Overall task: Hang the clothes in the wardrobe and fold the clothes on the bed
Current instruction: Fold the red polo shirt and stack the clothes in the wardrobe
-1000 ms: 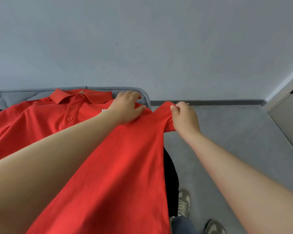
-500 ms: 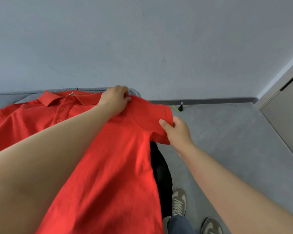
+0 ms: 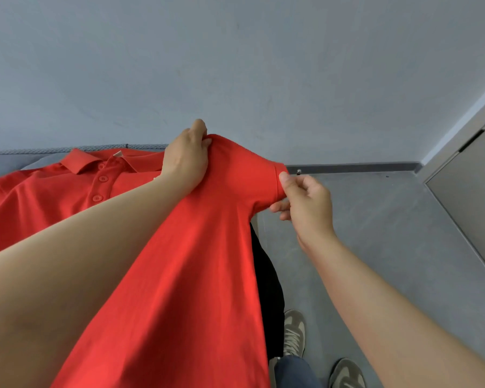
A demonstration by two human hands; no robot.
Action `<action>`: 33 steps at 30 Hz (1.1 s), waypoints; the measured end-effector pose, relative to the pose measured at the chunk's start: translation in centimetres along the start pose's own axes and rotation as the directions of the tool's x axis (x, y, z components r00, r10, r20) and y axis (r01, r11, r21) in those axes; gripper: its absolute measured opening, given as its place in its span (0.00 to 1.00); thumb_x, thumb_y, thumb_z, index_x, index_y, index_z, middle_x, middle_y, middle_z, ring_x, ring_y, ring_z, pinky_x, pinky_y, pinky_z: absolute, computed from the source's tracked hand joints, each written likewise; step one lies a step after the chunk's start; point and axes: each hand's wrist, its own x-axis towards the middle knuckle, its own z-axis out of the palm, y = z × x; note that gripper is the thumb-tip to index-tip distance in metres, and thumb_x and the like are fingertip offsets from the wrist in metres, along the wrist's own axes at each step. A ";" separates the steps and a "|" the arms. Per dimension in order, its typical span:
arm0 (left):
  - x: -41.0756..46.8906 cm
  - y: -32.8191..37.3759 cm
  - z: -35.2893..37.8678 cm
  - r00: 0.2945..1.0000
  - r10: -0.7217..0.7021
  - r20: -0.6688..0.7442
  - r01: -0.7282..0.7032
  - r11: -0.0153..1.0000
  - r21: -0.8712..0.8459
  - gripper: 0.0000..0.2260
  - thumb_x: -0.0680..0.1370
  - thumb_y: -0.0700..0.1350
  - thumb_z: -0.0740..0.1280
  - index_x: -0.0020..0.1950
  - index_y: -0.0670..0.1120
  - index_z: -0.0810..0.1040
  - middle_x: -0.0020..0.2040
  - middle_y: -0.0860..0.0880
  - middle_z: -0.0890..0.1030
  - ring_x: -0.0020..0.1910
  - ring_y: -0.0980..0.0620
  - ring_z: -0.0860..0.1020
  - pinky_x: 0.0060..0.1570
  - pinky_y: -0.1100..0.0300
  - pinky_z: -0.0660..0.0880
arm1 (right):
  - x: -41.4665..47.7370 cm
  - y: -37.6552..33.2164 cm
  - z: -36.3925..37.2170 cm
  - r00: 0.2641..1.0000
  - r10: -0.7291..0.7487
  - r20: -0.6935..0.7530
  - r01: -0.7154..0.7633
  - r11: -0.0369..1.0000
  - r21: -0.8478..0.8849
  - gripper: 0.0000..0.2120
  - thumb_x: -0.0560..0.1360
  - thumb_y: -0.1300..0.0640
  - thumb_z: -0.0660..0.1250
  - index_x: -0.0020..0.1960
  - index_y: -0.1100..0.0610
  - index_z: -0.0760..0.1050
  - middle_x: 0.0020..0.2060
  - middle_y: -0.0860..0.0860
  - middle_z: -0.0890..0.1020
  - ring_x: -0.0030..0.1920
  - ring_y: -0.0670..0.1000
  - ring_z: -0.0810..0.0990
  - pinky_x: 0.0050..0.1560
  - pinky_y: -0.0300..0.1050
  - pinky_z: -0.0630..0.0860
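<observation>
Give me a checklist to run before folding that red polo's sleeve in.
1. Left hand grips the red polo shirt at the shoulder: ok.
2. Right hand pinches the sleeve hem: ok.
3. Sleeve pulled out straight between the hands: ok.
4. Collar lies face up on the bed: ok.
5. Bottom hem straight: cannot tell, out of view.
6. Black garment clear of the fold: not ok, it shows beneath the shirt's edge.

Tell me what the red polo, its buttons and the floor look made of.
The red polo looks like a soft knit, likely cotton or a blend: matte, it drapes and creases where the left hand grips its shoulder. Its buttons look like red plastic with a slight sheen. The floor is grey, matte and faintly mottled: concrete or vinyl, cannot tell.
</observation>
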 end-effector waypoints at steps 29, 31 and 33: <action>-0.3 0.2 -4.3 0.982 -0.041 0.183 0.083 0.970 -0.228 0.03 0.80 0.41 0.59 0.47 0.44 0.66 0.38 0.48 0.73 0.40 0.45 0.74 0.38 0.54 0.70 | -4.1 -0.5 1.4 0.958 -0.213 -0.192 0.150 0.942 -0.299 0.14 0.68 0.72 0.69 0.44 0.53 0.76 0.39 0.46 0.82 0.41 0.47 0.81 0.45 0.43 0.77; -1.0 -0.9 -5.0 0.974 -0.108 0.199 0.172 0.925 -0.338 0.03 0.81 0.40 0.59 0.47 0.43 0.66 0.39 0.48 0.73 0.39 0.48 0.76 0.46 0.50 0.77 | -6.3 -1.0 2.4 0.872 -0.482 -0.087 0.414 0.821 -0.393 0.18 0.67 0.75 0.62 0.48 0.56 0.76 0.43 0.48 0.80 0.45 0.50 0.80 0.49 0.43 0.75; -2.2 -2.4 -5.9 0.969 -0.149 0.196 0.219 0.886 -0.408 0.03 0.81 0.39 0.59 0.47 0.45 0.67 0.41 0.48 0.75 0.38 0.53 0.78 0.50 0.51 0.80 | -8.6 -0.8 3.1 0.718 -0.665 0.205 0.668 0.575 -0.472 0.19 0.66 0.73 0.58 0.52 0.61 0.77 0.44 0.52 0.79 0.46 0.55 0.78 0.50 0.46 0.74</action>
